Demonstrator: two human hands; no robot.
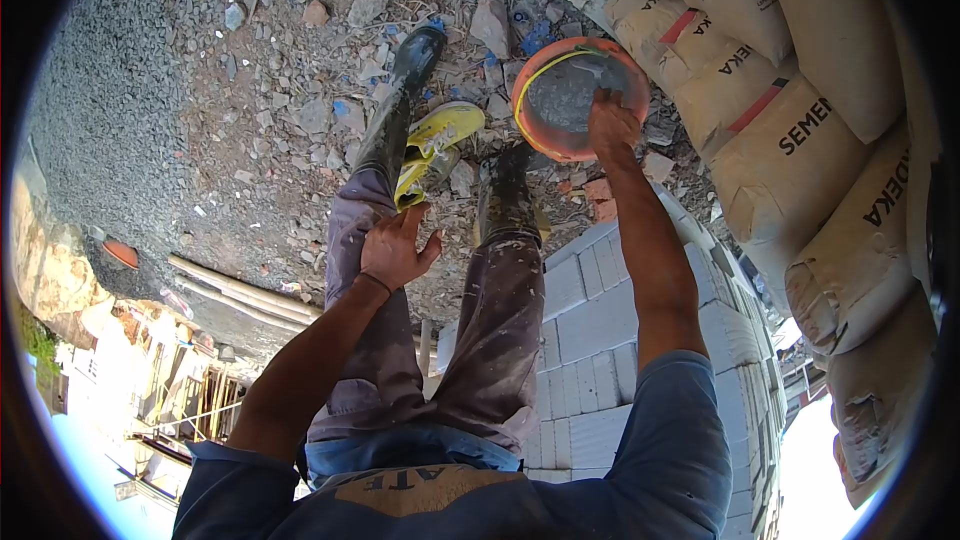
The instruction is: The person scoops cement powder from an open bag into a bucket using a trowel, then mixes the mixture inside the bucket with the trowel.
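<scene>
An orange bucket point(522, 118) with a yellow handle stands on the rubble, holding wet grey material point(565, 95). My right hand point(614, 122) is at the bucket's right side, its curled fingers over the grey material. Whatever those fingers hold is too small and shaded to make out. Over my left knee rests my left hand point(395, 252), empty, with thumb and fingers apart. Dark rubber boots point(405, 70) cover my feet. Between my legs lies a pair of yellow shoes point(445, 127).
Stacked cement bags point(780, 155) rise along the right. Pale blocks point(590, 315) are piled below my right arm. Stones and broken brick point(598, 190) litter the ground, with gravel point(110, 120) at the left. Long poles point(245, 295) lie at the lower left.
</scene>
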